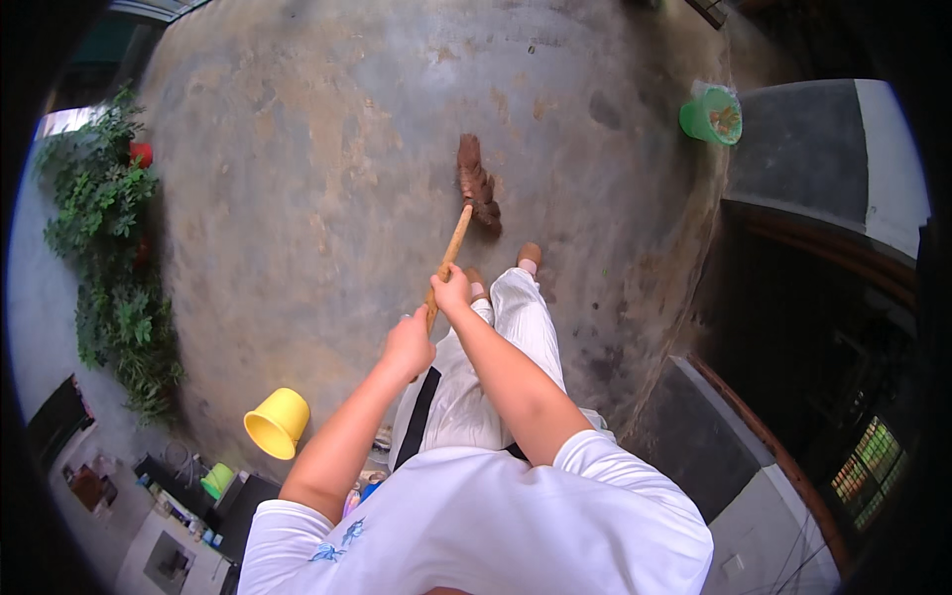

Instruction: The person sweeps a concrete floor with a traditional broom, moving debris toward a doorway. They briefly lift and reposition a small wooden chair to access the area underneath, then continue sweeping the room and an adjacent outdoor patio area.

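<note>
A mop with a pale wooden handle (456,236) slants away from my body, its brown, damp-looking cloth head (476,186) lying on the floor ahead of my feet. My right hand (452,289) is wrapped round the middle of the visible handle. Lower down, nearer my waist, my left hand (409,346) closes round the handle's upper part. The handle's end is hidden behind my left hand and forearm.
Mottled concrete floor (327,198) surrounds me. A yellow bucket (277,422) is at my left, and a green basket (712,116) stands far right by a low wall. Leafy plants (109,208) line the left side. Clutter sits on a counter (203,526) at lower left.
</note>
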